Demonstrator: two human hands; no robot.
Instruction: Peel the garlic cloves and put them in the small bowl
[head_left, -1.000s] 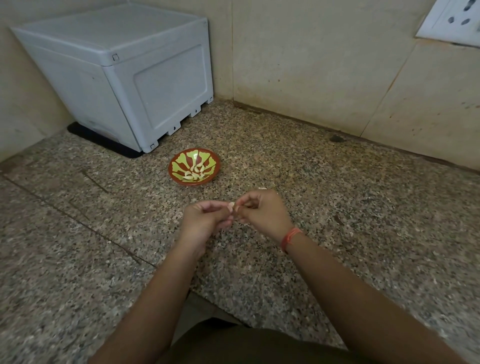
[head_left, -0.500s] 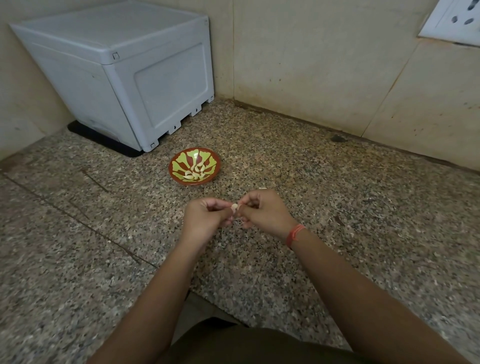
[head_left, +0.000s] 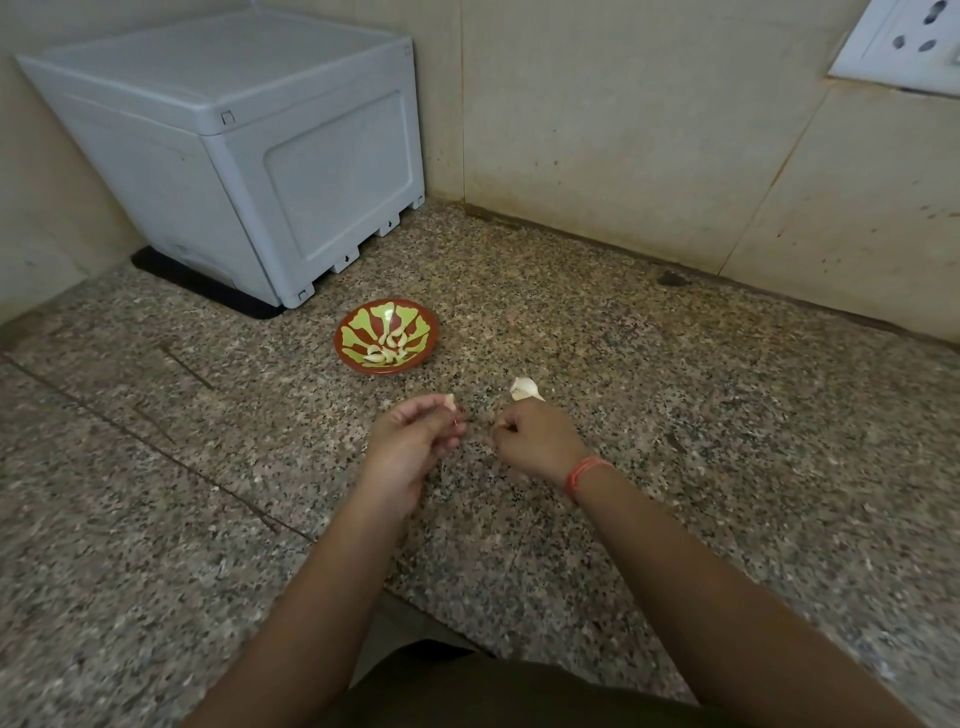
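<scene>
A small red bowl (head_left: 428, 340) with a green pattern sits on the granite counter and holds several peeled garlic cloves (head_left: 388, 349). My left hand (head_left: 410, 441) pinches a small garlic clove (head_left: 450, 400) at its fingertips, just in front of the bowl. My right hand (head_left: 535, 439) is curled a short gap to the right; what its fingers hold is too small to tell. A piece of garlic with papery skin (head_left: 523, 388) lies on the counter just beyond my right hand.
A grey plastic box (head_left: 249, 150) stands in the back left corner on a black mat. Tiled walls close the back, with a white socket plate (head_left: 904, 41) at upper right. The counter's front edge (head_left: 395, 597) lies near my body.
My hands have come apart. The left hand keeps the clove, the right has pulled away to the right, and the garlic piece behind it now shows.
</scene>
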